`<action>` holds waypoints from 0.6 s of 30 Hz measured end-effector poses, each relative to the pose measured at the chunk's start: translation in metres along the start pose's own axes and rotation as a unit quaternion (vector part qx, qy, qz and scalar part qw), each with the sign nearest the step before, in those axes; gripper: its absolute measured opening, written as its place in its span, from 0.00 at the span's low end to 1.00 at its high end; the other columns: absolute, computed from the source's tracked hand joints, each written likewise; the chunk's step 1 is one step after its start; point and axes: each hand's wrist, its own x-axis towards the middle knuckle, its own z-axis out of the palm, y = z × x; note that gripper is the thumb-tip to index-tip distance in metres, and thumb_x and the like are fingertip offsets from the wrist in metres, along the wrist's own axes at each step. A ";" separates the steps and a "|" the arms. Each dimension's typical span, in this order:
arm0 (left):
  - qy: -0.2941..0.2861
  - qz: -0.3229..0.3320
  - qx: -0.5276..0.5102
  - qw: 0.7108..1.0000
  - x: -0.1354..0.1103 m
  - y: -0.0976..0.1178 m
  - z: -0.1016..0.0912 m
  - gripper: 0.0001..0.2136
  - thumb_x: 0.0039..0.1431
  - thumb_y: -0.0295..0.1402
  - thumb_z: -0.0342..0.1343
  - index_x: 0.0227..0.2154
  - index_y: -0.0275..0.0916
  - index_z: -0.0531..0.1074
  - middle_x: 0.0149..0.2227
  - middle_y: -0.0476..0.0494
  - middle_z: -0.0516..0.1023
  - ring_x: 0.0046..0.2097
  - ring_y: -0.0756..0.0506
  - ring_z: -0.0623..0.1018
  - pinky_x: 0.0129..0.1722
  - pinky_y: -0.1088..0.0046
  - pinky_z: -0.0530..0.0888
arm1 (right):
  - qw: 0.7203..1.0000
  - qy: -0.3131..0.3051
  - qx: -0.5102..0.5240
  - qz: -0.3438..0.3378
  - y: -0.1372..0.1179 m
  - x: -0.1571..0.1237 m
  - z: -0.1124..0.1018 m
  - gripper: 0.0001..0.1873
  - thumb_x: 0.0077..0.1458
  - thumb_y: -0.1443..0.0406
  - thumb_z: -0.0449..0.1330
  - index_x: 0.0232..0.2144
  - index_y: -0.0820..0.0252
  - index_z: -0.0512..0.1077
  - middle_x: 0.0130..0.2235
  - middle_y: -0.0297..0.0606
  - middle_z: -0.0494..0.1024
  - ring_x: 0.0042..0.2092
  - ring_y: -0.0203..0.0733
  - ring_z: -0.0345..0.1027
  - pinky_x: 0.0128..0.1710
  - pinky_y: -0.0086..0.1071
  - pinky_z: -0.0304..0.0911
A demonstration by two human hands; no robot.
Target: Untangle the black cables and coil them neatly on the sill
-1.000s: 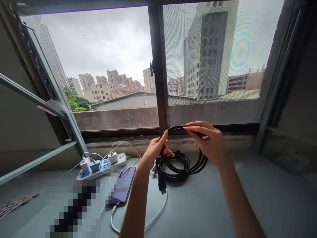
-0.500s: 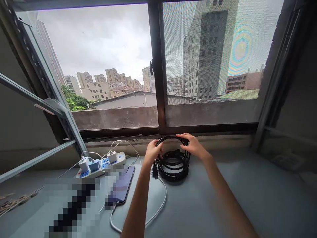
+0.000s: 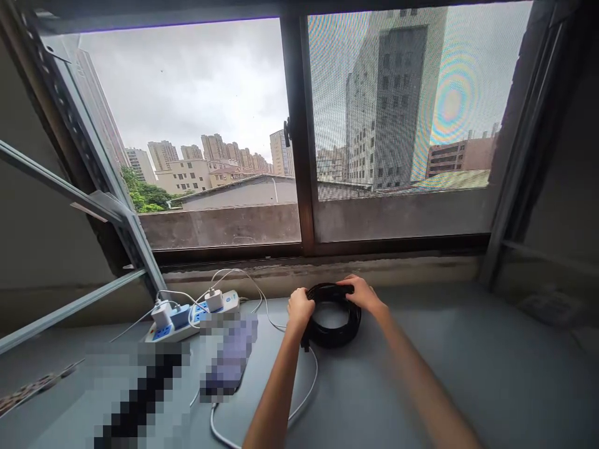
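Note:
A coiled black cable point(image 3: 333, 330) lies flat on the grey window ledge point(image 3: 421, 349), close to the window frame. My left hand point(image 3: 299, 307) grips the coil's left side with curled fingers. My right hand point(image 3: 361, 293) presses down on its far right rim, fingers closed over the loops. A black plug end of the cable sticks out under my left wrist.
A white and blue power strip point(image 3: 191, 308) with white chargers plugged in sits at the left. White charging wire point(image 3: 299, 399) trails from it across the ledge beneath my left arm. A blurred-out object point(image 3: 229, 358) lies beside the strip. The window point(image 3: 299, 137) stands right behind.
Both hands have lowered the coil from in front of the window down onto the ledge and moved it farther away. The loops are now gathered tight and flat.

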 end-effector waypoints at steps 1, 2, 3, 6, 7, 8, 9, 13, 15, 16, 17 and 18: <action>0.009 0.002 0.009 1.000 -0.002 0.002 0.000 0.16 0.56 0.22 0.56 0.48 0.35 0.70 0.50 0.35 0.70 0.55 0.38 0.69 0.54 0.61 0.66 | 1.000 0.004 -0.006 0.007 -0.002 0.000 0.000 0.26 0.47 0.75 0.57 0.47 0.49 0.75 0.51 0.33 0.74 0.50 0.43 0.69 0.43 0.31 0.64; 0.016 0.005 0.017 1.000 -0.003 0.005 0.001 0.18 0.54 0.20 0.56 0.49 0.35 0.70 0.51 0.34 0.69 0.56 0.37 0.67 0.55 0.62 0.65 | 1.000 0.007 -0.012 0.013 -0.004 0.000 0.000 0.25 0.48 0.75 0.57 0.46 0.49 0.75 0.51 0.33 0.75 0.50 0.43 0.69 0.45 0.32 0.63; 0.019 0.009 0.022 1.000 -0.004 0.007 0.002 0.20 0.52 0.20 0.56 0.49 0.35 0.69 0.52 0.32 0.68 0.58 0.36 0.66 0.55 0.62 0.64 | 1.000 0.011 -0.018 0.018 -0.006 0.000 0.000 0.24 0.49 0.75 0.57 0.46 0.48 0.76 0.50 0.33 0.75 0.51 0.43 0.69 0.47 0.33 0.63; 0.010 0.026 0.014 1.000 -0.006 0.012 0.004 0.19 0.52 0.24 0.58 0.49 0.34 0.70 0.51 0.32 0.69 0.56 0.36 0.67 0.55 0.64 0.64 | 0.999 0.011 -0.030 0.024 -0.009 0.001 -0.002 0.20 0.53 0.74 0.56 0.46 0.51 0.75 0.50 0.34 0.75 0.54 0.42 0.67 0.54 0.38 0.59; 0.007 0.032 0.006 0.999 -0.006 0.013 0.003 0.18 0.52 0.26 0.58 0.48 0.34 0.70 0.51 0.32 0.69 0.56 0.36 0.68 0.54 0.65 0.65 | 0.999 0.006 -0.033 0.026 -0.008 0.001 -0.003 0.17 0.55 0.72 0.57 0.46 0.54 0.74 0.50 0.36 0.75 0.54 0.43 0.66 0.56 0.41 0.57; 0.006 0.038 -0.004 0.999 -0.005 0.012 0.002 0.17 0.53 0.27 0.58 0.48 0.34 0.71 0.51 0.33 0.70 0.55 0.38 0.69 0.53 0.67 0.65 | 0.999 0.001 -0.036 0.030 -0.008 0.001 -0.004 0.14 0.57 0.70 0.58 0.46 0.57 0.74 0.50 0.38 0.75 0.54 0.44 0.65 0.57 0.45 0.56; 0.007 0.042 -0.015 0.999 -0.004 0.011 -0.001 0.16 0.54 0.28 0.58 0.47 0.35 0.71 0.51 0.34 0.70 0.54 0.39 0.70 0.52 0.69 0.66 | 0.999 -0.005 -0.038 0.034 -0.007 0.000 -0.006 0.12 0.58 0.67 0.59 0.45 0.59 0.73 0.50 0.40 0.74 0.54 0.45 0.66 0.57 0.48 0.56; 0.014 0.044 -0.060 0.997 0.006 0.000 -0.018 0.11 0.58 0.29 0.55 0.43 0.36 0.73 0.42 0.40 0.76 0.46 0.41 0.75 0.43 0.72 0.70 | 0.998 -0.022 -0.034 0.045 0.001 -0.001 -0.007 0.12 0.59 0.61 0.59 0.44 0.61 0.73 0.48 0.41 0.74 0.51 0.44 0.67 0.53 0.47 0.61; 0.026 0.041 -0.079 0.996 0.009 -0.004 -0.027 0.09 0.59 0.28 0.53 0.41 0.36 0.74 0.37 0.42 0.77 0.42 0.42 0.77 0.39 0.73 0.70 | 0.998 -0.023 -0.029 0.042 0.005 -0.002 -0.006 0.13 0.58 0.62 0.60 0.44 0.61 0.73 0.48 0.41 0.74 0.50 0.43 0.68 0.52 0.45 0.62; 0.036 0.042 -0.088 0.995 0.010 -0.006 -0.030 0.08 0.59 0.27 0.52 0.40 0.37 0.74 0.35 0.42 0.77 0.40 0.43 0.77 0.38 0.73 0.70 | 0.999 -0.021 -0.026 0.040 0.006 -0.001 -0.005 0.13 0.57 0.62 0.61 0.44 0.60 0.73 0.48 0.41 0.74 0.50 0.44 0.68 0.52 0.44 0.63; 0.047 0.044 -0.095 0.993 0.011 -0.006 -0.033 0.08 0.60 0.27 0.51 0.39 0.37 0.74 0.35 0.43 0.77 0.39 0.43 0.77 0.38 0.73 0.70 | 0.999 -0.018 -0.025 0.038 0.008 -0.001 -0.003 0.15 0.55 0.62 0.62 0.45 0.59 0.72 0.49 0.41 0.74 0.50 0.44 0.68 0.51 0.42 0.63; 0.058 0.049 -0.102 0.992 0.011 -0.005 -0.034 0.08 0.60 0.27 0.51 0.39 0.37 0.74 0.35 0.43 0.77 0.39 0.43 0.77 0.37 0.73 0.70 | 0.999 -0.015 -0.024 0.036 0.009 -0.001 -0.001 0.18 0.53 0.62 0.64 0.47 0.58 0.72 0.49 0.41 0.74 0.50 0.44 0.68 0.51 0.40 0.63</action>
